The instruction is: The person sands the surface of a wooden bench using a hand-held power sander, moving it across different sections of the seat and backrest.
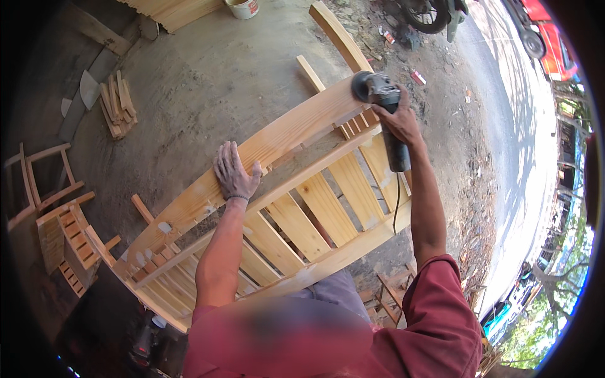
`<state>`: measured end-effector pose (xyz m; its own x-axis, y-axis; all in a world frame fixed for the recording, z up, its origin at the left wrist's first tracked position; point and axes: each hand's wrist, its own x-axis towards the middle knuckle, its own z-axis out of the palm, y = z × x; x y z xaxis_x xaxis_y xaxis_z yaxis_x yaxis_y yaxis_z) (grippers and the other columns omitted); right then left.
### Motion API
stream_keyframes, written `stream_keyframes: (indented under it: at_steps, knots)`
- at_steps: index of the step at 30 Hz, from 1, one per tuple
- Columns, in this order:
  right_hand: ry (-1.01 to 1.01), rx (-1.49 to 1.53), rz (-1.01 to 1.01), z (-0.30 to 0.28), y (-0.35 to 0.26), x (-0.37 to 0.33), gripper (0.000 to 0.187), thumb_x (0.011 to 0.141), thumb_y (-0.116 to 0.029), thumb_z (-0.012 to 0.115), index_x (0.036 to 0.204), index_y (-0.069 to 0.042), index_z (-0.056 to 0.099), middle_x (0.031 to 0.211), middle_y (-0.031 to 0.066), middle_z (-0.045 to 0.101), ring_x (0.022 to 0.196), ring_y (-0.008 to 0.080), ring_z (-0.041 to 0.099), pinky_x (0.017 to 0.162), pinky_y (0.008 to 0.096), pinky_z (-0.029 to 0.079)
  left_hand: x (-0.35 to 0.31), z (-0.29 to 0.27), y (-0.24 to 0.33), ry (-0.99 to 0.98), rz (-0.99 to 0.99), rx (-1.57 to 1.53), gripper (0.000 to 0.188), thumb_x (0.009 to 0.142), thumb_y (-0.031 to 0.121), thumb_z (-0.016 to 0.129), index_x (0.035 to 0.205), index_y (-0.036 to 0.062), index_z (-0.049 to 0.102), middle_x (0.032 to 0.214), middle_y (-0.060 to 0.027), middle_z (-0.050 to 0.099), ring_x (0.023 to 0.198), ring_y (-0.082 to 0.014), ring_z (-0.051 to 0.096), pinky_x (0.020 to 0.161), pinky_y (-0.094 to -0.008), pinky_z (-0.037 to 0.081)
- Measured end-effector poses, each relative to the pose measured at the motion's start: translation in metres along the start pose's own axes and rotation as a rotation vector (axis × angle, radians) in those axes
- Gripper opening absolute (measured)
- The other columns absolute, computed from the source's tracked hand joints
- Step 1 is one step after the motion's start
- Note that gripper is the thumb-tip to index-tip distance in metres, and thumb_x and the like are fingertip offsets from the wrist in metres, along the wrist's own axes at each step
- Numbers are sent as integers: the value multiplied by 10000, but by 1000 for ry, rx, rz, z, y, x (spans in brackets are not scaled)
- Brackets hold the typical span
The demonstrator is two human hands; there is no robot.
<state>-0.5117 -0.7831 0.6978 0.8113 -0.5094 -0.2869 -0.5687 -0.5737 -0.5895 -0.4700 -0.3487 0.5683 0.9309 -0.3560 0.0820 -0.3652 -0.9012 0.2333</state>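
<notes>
on the top rail (277,142) of the slatted frame (315,214) we pressed our left hand (234,173) flat, fingers spread, while our right hand (398,123) gripped the grinder (378,94) at the rail's far end; sanding looked underway, needing steady passes along it.

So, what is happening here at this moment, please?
A person in a red shirt is working on a slatted wooden frame that lies over a concrete floor. The right hand holds an angle grinder with its disc against the far end of the frame's wide curved top board. The left hand lies flat, fingers spread, on the same board, nearer the middle. Small wooden chairs and a stack of short wood pieces are off to the left.
</notes>
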Motion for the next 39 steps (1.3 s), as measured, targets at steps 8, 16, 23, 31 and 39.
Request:
stream_keyframes:
  at_steps: [8, 16, 23, 31, 39]
  knots:
    - [8, -5, -124, -11, 5, 36, 885, 791, -445, 769, 1465, -136, 285, 1153, 289, 663, 1097, 454, 647, 960, 467, 500, 24, 10, 37, 70, -169, 40, 789, 898, 574, 519, 1505, 99, 346, 1500, -156, 414, 1426, -327, 342, 1159, -569, 240]
    - [-388, -472, -456, -72, -63, 116, 868, 776, -384, 768, 1485, -219, 295, 1055, 250, 694, 964, 449, 679, 841, 506, 542, 65, 29, 100, 4, -324, 24, 692, 895, 473, 567, 1449, 83, 426, 1448, -128, 483, 1386, -320, 381, 1132, -537, 245]
    - [-605, -887, -667, -64, -117, 159, 877, 745, -337, 755, 1498, -242, 315, 935, 228, 695, 817, 435, 684, 708, 517, 552, 69, 24, 102, -40, -351, -4, 659, 887, 461, 573, 1420, 90, 458, 1426, -123, 499, 1360, -321, 406, 1121, -535, 248]
    - [-608, -984, -777, -32, -161, 226, 789, 828, -349, 725, 1492, -302, 299, 856, 132, 684, 656, 282, 692, 512, 377, 554, 66, 26, 96, 12, -311, -37, 612, 882, 452, 579, 1356, 72, 506, 1364, -125, 539, 1321, -316, 440, 1108, -523, 274]
    - [-467, -825, -786, -17, -202, 294, 928, 757, -424, 769, 1533, -273, 283, 1121, 220, 687, 1014, 406, 680, 893, 494, 531, 68, 25, 97, 50, -293, -56, 584, 875, 443, 592, 1323, 74, 525, 1324, -125, 563, 1285, -317, 468, 1102, -521, 280]
